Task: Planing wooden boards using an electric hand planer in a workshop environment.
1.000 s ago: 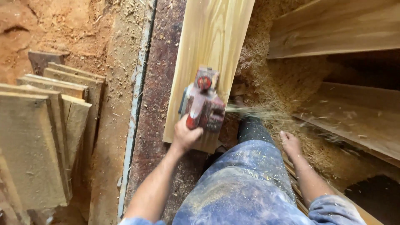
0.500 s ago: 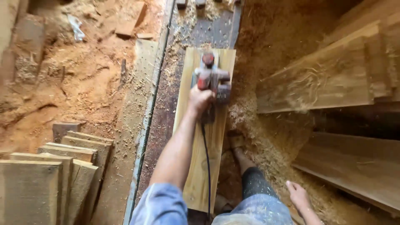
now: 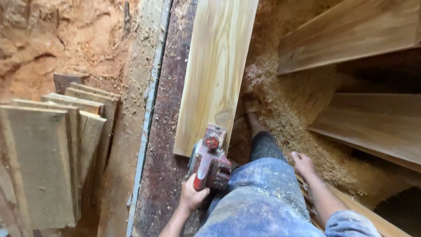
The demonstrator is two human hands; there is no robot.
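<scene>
I see my left hand (image 3: 191, 197) with its fingers clamped around the rear handle of the red electric planer (image 3: 210, 159), which sits at the near end of the pale plank (image 3: 217, 70). The plank lies lengthwise on the dark tabletop (image 3: 164, 145). My right hand (image 3: 303, 164) rests beside my knee, fingers loosely curled and holding nothing, just above the heap of wood shavings (image 3: 289, 101). Rough boards (image 3: 48, 149) are stacked at far left.
</scene>
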